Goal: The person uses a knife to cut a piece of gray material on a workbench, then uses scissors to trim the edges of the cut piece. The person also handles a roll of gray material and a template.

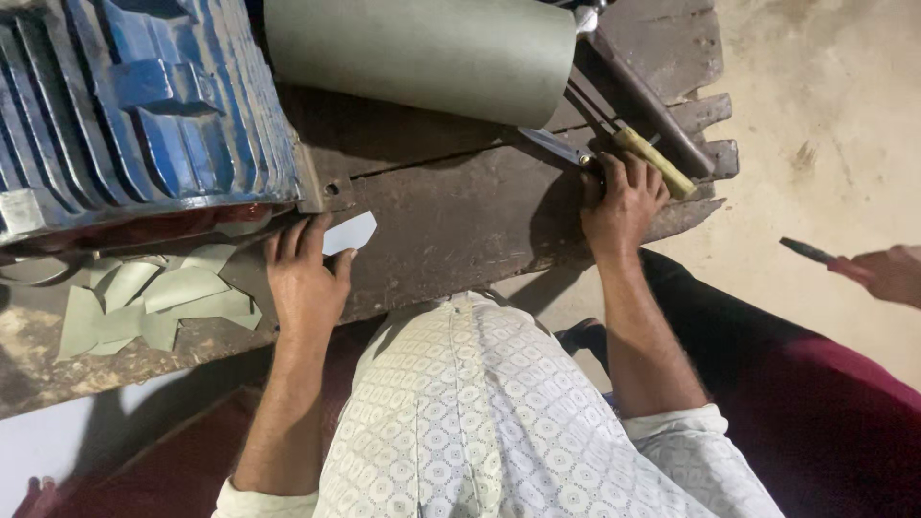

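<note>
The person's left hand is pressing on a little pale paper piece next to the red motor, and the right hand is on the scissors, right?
Almost. The motor is blue, not red, as the head view shows. The left hand does rest by the pale paper piece beside it, and the right hand is on the scissors.

the person wears a pale, off-white shirt printed all over with a small repeating pattern: a lattice of grey diamonds, each with a tiny round or flower-like motif inside. the cloth looks thin and lies in soft folds, with a raised seam or crease running down the middle of the body. the sleeves are short or rolled, ending in a folded cuff just above each elbow, in the same print. below the cuffs both forearms are bare and hairy. the left hand (305, 278) and the right hand (624, 203) carry no ring, watch, band or glove. dark maroon cloth shows near the person's right side.
</note>
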Tool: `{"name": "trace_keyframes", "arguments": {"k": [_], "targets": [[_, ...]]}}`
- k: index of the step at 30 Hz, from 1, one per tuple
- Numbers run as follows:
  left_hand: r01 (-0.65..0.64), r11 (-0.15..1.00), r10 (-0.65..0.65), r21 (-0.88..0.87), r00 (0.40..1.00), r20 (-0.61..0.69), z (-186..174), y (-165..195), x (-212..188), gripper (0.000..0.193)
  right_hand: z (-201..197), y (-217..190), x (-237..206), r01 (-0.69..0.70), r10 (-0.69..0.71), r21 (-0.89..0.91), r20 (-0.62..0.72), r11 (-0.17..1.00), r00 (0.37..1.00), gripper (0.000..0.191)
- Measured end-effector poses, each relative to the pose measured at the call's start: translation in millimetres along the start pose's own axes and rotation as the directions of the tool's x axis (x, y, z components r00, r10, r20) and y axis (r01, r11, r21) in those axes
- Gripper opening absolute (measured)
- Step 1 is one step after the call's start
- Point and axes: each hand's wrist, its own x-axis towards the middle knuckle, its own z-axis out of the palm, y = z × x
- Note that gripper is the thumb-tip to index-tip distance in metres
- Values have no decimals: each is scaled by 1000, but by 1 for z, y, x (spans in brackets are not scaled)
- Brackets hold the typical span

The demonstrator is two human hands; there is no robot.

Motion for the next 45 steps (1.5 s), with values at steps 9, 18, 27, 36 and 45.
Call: {"name": "trace_keyframes", "arguments": {"k": [9,18,27,36,45], "targets": [[101,993,-105,-64,993,-52,1,18,4,52,2,-55,82,-315,60,832,324,456,944,57],[295,954,-298,-47,952,-67,-6,35,4,54,11,-45,76,-582,28,790,588,192,808,34],[323,937,-327,134,945,7,3,31,4,41,-29,31,-19,223,-364,536,171,814,916,27],[293,818,-468,-496,839,-276,-21,89,5,16,-18,61,-85,-39,-156,493,349,869,924,24],[-282,927,148,-245,879,-452,-4,154,10,15,-71,96,-39,54,-146,192,503,980,852,35]]}}
